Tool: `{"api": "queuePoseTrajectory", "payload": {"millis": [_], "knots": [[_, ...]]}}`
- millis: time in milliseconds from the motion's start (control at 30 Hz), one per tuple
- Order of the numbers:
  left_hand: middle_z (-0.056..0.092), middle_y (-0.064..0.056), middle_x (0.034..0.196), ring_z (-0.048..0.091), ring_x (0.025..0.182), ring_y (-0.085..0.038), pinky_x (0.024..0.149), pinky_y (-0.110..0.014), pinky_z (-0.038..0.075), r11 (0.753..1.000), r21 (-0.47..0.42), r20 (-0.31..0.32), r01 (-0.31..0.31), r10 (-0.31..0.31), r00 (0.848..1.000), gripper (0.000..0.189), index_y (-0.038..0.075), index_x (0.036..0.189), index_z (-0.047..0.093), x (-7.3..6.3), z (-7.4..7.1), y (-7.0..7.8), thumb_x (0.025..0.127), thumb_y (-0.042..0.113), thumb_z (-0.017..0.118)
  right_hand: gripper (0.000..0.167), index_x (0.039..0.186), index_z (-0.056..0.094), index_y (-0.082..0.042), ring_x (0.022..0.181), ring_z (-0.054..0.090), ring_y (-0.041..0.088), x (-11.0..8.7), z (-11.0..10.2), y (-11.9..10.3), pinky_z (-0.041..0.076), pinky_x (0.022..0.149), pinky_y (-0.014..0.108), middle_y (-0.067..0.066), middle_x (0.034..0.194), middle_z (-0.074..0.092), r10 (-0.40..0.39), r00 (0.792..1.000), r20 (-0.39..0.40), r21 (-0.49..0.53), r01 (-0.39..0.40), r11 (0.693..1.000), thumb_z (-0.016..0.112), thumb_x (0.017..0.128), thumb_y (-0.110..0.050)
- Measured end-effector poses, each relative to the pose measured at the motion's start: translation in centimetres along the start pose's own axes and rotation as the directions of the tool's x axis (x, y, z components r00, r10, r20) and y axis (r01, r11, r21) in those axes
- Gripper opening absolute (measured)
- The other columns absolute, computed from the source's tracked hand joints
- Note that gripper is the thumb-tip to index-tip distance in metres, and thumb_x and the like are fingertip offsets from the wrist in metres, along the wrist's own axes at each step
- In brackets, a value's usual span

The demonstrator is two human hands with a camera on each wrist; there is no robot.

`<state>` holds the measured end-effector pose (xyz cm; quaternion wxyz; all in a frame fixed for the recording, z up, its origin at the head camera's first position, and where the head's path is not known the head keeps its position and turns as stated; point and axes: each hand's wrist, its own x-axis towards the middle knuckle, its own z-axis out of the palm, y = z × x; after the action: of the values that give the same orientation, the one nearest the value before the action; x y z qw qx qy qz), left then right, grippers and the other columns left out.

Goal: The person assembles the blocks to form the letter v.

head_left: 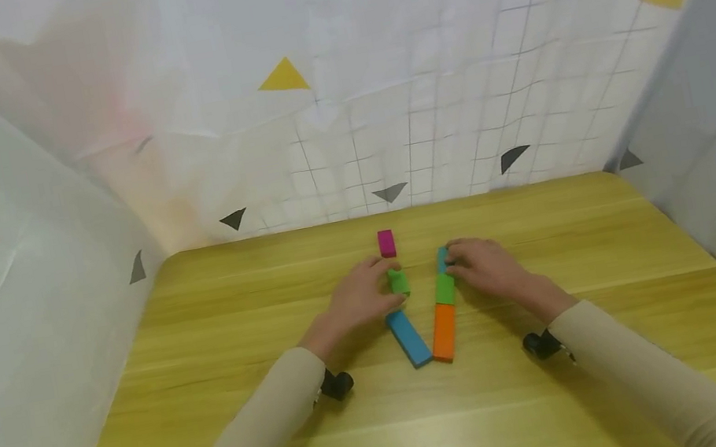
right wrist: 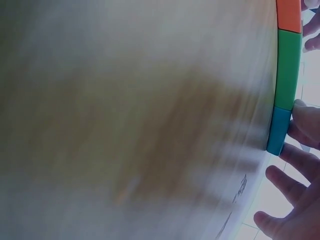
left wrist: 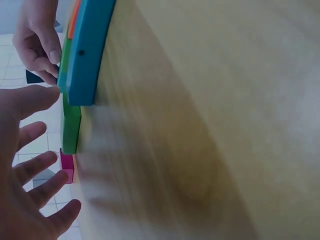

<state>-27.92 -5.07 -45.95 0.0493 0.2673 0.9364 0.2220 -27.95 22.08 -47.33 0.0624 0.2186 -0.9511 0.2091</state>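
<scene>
My left hand (head_left: 365,292) is around a green block (head_left: 399,282), thumb at its near end and fingers at its far end. In the left wrist view its fingers are spread, with a gap to the green block (left wrist: 71,125). My right hand (head_left: 486,265) pinches a small blue block (right wrist: 280,127) between thumb and fingers. That block continues a straight row with another green block (head_left: 445,290) and an orange block (head_left: 444,332). A longer blue block (head_left: 409,338) lies slanted, its near end by the orange one, forming a V.
A magenta block (head_left: 386,243) stands beyond the left hand's green block. The wooden table (head_left: 237,436) ends at a back wall (head_left: 318,158) hung with white patterned sheeting, which also covers both sides. Black wrist cameras hang under both sleeves.
</scene>
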Motion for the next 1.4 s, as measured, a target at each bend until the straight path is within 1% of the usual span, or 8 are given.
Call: {"api": "queuePoseTrajectory", "payload": {"millis": [100,333,500,700,933,1200,1300,1400], "knots": [[0.049,0.001,0.146,0.051,0.128,-0.021,0.102,-0.043,0.049,1.000,0.007,0.012,-0.003,0.002,1.000,0.049,0.026,0.131,0.057,0.2,-0.1,-0.1,0.087,0.042,0.071,0.023,0.111,0.071,-0.004,0.120,0.062,0.039,0.0,0.0,-0.1,0.046,0.103,0.057,0.021,0.131,0.064,0.004,1.000,0.005,-0.008,-0.004,1.000,0.067,0.094,-0.019],[0.053,0.002,0.145,0.049,0.130,-0.023,0.107,-0.042,0.045,0.995,0.084,0.057,-0.058,0.053,0.997,0.046,0.026,0.128,0.059,0.9,-0.6,-0.5,0.087,0.044,0.069,0.023,0.111,0.071,-0.006,0.121,0.061,0.039,0.0,0.1,-0.1,0.043,0.104,0.060,0.019,0.133,0.063,0.020,1.000,0.007,-0.003,-0.020,1.000,0.067,0.094,-0.021],[0.055,0.003,0.143,0.051,0.128,-0.021,0.106,-0.042,0.045,0.990,0.115,0.073,-0.077,0.069,0.995,0.045,0.027,0.127,0.059,1.1,-0.5,-0.9,0.088,0.047,0.067,0.024,0.112,0.071,-0.006,0.123,0.060,0.039,0.0,0.0,-0.1,0.042,0.105,0.060,0.019,0.134,0.063,0.029,0.999,0.015,-0.002,-0.029,1.000,0.067,0.094,-0.021],[0.059,0.005,0.139,0.054,0.121,-0.019,0.100,-0.040,0.047,0.983,0.156,0.071,-0.094,0.084,0.994,0.044,0.029,0.126,0.059,1.3,-0.1,-1.3,0.088,0.050,0.065,0.024,0.112,0.071,-0.006,0.123,0.060,0.039,0.0,0.1,-0.2,0.043,0.105,0.060,0.019,0.134,0.063,0.028,0.999,0.016,-0.003,-0.028,1.000,0.067,0.095,-0.021],[0.060,0.006,0.137,0.056,0.118,-0.017,0.098,-0.038,0.048,0.975,0.195,0.076,-0.108,0.095,0.993,0.043,0.030,0.125,0.058,1.6,0.0,-1.4,0.088,0.052,0.064,0.022,0.110,0.071,-0.006,0.123,0.060,0.039,0.0,0.1,-0.1,0.044,0.104,0.059,0.019,0.133,0.064,0.018,1.000,0.006,0.008,-0.018,1.000,0.067,0.094,-0.021],[0.066,0.008,0.117,0.056,0.099,-0.014,0.085,-0.031,0.049,0.975,0.188,0.067,-0.116,0.105,0.992,0.042,0.028,0.122,0.060,1.4,-0.2,-1.0,0.088,0.053,0.065,0.023,0.111,0.071,-0.005,0.122,0.061,0.039,0.0,0.0,-0.1,0.045,0.104,0.057,0.020,0.132,0.064,0.010,1.000,0.012,0.011,-0.010,1.000,0.068,0.094,-0.021],[0.066,0.007,0.113,0.057,0.095,-0.013,0.082,-0.030,0.050,0.978,0.176,0.055,-0.116,0.108,0.993,0.042,0.027,0.121,0.060,1.4,-0.2,-0.7,0.088,0.053,0.066,0.023,0.111,0.071,-0.005,0.122,0.061,0.039,0.0,0.0,-0.1,0.045,0.104,0.057,0.019,0.132,0.064,0.010,1.000,0.010,0.006,-0.010,1.000,0.068,0.094,-0.021],[0.067,0.007,0.114,0.058,0.096,-0.013,0.083,-0.031,0.051,0.977,0.183,0.039,-0.109,0.104,0.994,0.042,0.026,0.120,0.061,1.4,-0.3,-0.6,0.087,0.051,0.068,0.024,0.112,0.071,-0.006,0.122,0.061,0.038,-0.1,0.0,-0.1,0.045,0.103,0.058,0.019,0.132,0.064,0.010,1.000,0.006,-0.003,-0.010,1.000,0.068,0.094,-0.021]]}}
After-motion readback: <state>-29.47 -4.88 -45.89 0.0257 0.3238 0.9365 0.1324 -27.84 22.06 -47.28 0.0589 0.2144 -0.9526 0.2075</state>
